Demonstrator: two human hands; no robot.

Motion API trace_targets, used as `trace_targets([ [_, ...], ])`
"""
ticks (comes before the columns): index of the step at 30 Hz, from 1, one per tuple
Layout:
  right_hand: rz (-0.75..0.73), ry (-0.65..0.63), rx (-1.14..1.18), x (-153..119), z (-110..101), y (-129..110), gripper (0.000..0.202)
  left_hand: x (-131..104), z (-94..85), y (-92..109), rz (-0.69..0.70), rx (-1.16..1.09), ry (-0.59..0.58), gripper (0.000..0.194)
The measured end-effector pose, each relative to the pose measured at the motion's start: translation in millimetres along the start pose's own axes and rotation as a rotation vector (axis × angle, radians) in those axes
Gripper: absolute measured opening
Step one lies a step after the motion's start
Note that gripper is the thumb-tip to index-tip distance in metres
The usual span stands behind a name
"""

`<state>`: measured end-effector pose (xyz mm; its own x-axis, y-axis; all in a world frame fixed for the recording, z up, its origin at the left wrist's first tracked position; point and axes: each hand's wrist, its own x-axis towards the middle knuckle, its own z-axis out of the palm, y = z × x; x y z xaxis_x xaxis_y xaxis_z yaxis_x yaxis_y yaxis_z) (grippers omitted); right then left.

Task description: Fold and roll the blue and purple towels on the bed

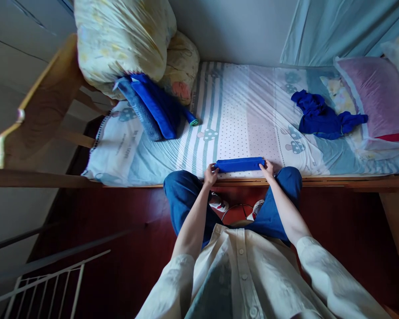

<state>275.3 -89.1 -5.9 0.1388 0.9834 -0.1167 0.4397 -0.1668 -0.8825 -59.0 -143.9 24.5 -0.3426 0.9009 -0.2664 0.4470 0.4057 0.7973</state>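
- Two bare hands hold one folded blue cloth (240, 164) in the head view, at the near edge of the bed (246, 110), just above the wooden bed rail (335, 180).
- Left hand (210, 174) grips the cloth's left end, fingers curled around it.
- Right hand (267, 170) grips the right end, fingers closed over the cloth's corner.
- Between the two hands the cloth lies as a long narrow band, flat on the sheet and parallel to the rail.
- Both forearms reach forward from white sleeves, and the knees in blue trousers press close against the rail on either side of the hands.
- Far to the left, a stack of folded blue cloths (154, 106) leans against a yellow patterned pillow (126, 40) at the head of the bed.
- Well apart to the right, a crumpled blue cloth (322, 117) lies loose on the sheet, just beside a pink pillow (379, 93).
- A wooden headboard (40, 106) stands at the left, and a white wire rack (46, 283) shows at the lower left on the floor side.
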Motion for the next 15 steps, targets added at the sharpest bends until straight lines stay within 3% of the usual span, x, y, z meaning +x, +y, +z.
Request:
trace_targets([
  [8,0.081,0.034,0.030,9.4,5.7,5.7,0.039,9.8,12.2,-3.3,-0.142,0.024,0.103,0.027],
  [15,0.114,0.051,-0.009,15.3,7.9,4.6,0.046,21.0,19.8,-6.0,-0.182,0.128,0.142,0.028],
])
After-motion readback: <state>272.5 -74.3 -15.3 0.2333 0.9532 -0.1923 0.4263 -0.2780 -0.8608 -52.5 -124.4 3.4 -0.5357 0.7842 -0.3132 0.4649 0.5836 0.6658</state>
